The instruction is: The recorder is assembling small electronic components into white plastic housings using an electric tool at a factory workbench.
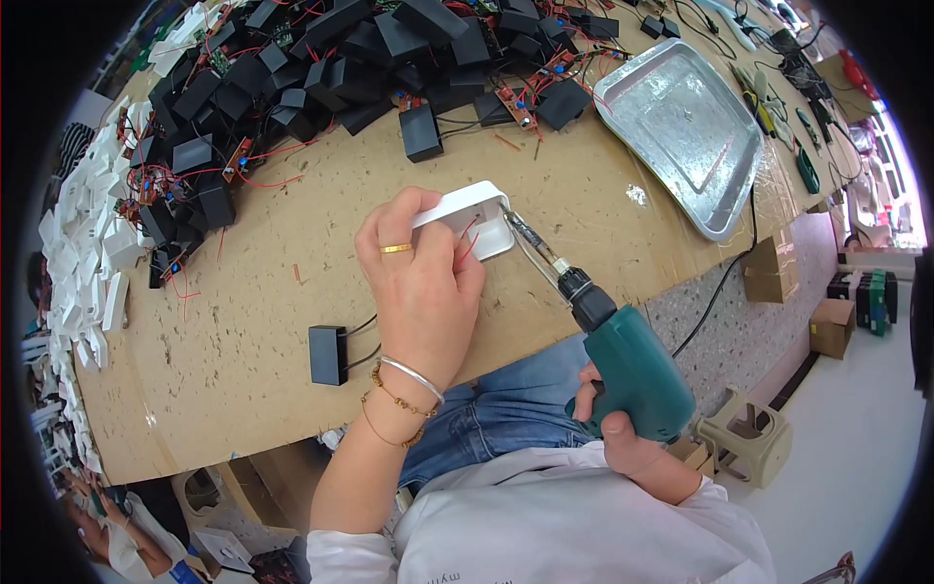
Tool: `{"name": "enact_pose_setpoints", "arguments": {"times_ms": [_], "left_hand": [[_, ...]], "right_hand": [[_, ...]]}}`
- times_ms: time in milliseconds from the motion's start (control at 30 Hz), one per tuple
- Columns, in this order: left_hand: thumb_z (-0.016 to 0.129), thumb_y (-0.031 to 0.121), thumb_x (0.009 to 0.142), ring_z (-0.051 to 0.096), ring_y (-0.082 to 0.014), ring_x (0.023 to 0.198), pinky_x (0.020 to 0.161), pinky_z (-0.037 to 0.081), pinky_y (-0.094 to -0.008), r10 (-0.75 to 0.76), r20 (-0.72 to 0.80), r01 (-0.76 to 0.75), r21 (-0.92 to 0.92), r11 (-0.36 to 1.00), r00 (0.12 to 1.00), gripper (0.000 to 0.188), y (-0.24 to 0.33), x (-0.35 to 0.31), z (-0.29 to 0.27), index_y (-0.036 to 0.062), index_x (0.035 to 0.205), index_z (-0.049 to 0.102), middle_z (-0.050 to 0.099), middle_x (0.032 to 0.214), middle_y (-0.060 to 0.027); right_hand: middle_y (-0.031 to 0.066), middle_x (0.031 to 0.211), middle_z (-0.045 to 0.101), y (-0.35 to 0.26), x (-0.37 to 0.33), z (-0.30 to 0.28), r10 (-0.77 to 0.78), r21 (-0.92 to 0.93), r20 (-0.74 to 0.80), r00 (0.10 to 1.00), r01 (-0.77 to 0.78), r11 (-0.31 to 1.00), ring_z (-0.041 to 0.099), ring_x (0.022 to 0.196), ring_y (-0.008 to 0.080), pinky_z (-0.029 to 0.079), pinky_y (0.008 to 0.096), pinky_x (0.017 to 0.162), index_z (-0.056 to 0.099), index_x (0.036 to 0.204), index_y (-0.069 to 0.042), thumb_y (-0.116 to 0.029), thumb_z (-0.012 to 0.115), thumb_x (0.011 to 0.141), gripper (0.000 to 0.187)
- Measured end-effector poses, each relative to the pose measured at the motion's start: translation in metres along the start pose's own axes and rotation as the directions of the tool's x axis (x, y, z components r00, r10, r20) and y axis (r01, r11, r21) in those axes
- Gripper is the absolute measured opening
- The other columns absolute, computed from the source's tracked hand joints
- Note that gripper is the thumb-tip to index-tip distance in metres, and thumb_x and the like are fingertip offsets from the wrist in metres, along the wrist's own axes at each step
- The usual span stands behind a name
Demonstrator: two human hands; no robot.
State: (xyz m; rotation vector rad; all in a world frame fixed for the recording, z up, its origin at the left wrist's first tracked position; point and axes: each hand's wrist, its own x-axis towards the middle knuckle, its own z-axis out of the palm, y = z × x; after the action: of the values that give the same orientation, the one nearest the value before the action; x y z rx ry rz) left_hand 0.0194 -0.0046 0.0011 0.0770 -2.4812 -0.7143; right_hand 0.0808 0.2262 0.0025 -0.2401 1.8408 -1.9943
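Observation:
My left hand [418, 263] grips a small white plastic housing [469, 201], tilted so that its hollow inside shows. A thin red wire pokes out between my fingers and the housing. My right hand [623, 433] is wrapped round the handle of a green soldering gun [637, 375]. Its metal tip reaches the right-hand rim of the housing; whether it touches there I cannot tell. Beside my left wrist lies a black rectangular box [328, 354], its two dark wires running under my hand. What my left fingertips pinch inside the housing is partly hidden.
A big heap of black boxes [341, 58] with red wires and small circuit boards covers the table's far side. White housings [78, 243] pile up at the left. A metal tray [715, 219] sits at the right, near pliers [807, 170]. A black cord [725, 292] hangs past the table edge.

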Motion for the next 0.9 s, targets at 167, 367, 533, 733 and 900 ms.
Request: {"name": "enact_pose_setpoints", "arguments": {"times_ms": [167, 367, 533, 733, 900], "left_hand": [[0.066, -0.003, 0.070, 0.041, -0.0368, 0.112, 0.093, 0.040, -0.0444, -0.004, 0.012, 0.003, 0.010, 1.000, 1.000, 0.016, 0.000, -0.001, 0.000, 0.0007, 0.083, 0.057, 0.047, 0.122, -0.0101], [0.068, 0.000, 0.072, 0.040, -0.0385, 0.116, 0.095, 0.040, -0.0457, 0.056, -0.026, -0.055, 0.051, 0.997, 0.998, 0.019, 0.000, -0.002, 0.000, 0.0016, 0.088, 0.058, 0.047, 0.123, -0.0124], [0.071, 0.003, 0.072, 0.039, -0.0396, 0.122, 0.097, 0.039, -0.0472, 0.041, -0.011, -0.041, 0.014, 0.999, 0.999, 0.020, 0.004, -0.003, -0.011, 0.0028, 0.089, 0.059, 0.046, 0.129, -0.0132], [0.083, 0.014, 0.065, 0.039, -0.0375, 0.126, 0.101, 0.037, -0.0438, 0.108, 0.120, -0.120, 0.092, 0.989, 0.987, 0.027, 0.002, -0.002, -0.033, 0.0054, 0.084, 0.065, 0.048, 0.135, -0.0118], [0.081, 0.017, 0.062, 0.035, -0.0357, 0.128, 0.102, 0.032, -0.0486, 0.194, 0.181, -0.212, 0.085, 0.974, 0.964, 0.023, -0.003, -0.006, -0.031, 0.0094, 0.077, 0.066, 0.047, 0.137, -0.0060]], "right_hand": [[0.0049, 0.084, 0.060, 0.000, 0.004, 0.004, -0.141, -0.018, -0.015, 0.990, 0.140, 0.990, 0.056, 0.069, 0.0107, 0.045, 0.0266, 0.067, 0.045, 0.128, 0.005, -0.038, 0.073, 0.085, 0.067], [0.0086, 0.093, 0.058, 0.004, -0.002, -0.003, -0.177, -0.023, 0.046, 0.983, 0.179, 0.984, 0.057, 0.073, 0.0119, 0.045, 0.0275, 0.065, 0.042, 0.128, 0.005, -0.043, 0.073, 0.083, 0.073], [0.0086, 0.092, 0.058, 0.003, -0.005, -0.006, -0.183, -0.005, 0.015, 0.983, 0.183, 0.983, 0.057, 0.072, 0.0127, 0.044, 0.0267, 0.064, 0.042, 0.127, 0.005, -0.043, 0.074, 0.082, 0.073], [0.0102, 0.098, 0.057, 0.004, -0.006, -0.008, -0.183, -0.040, 0.021, 0.983, 0.184, 0.982, 0.058, 0.072, 0.0130, 0.044, 0.0265, 0.064, 0.042, 0.127, 0.006, -0.043, 0.074, 0.081, 0.074], [0.0103, 0.101, 0.057, 0.000, -0.005, -0.005, -0.183, -0.026, 0.018, 0.983, 0.184, 0.983, 0.058, 0.072, 0.0127, 0.044, 0.0270, 0.065, 0.041, 0.127, 0.005, -0.043, 0.075, 0.081, 0.075]]}}
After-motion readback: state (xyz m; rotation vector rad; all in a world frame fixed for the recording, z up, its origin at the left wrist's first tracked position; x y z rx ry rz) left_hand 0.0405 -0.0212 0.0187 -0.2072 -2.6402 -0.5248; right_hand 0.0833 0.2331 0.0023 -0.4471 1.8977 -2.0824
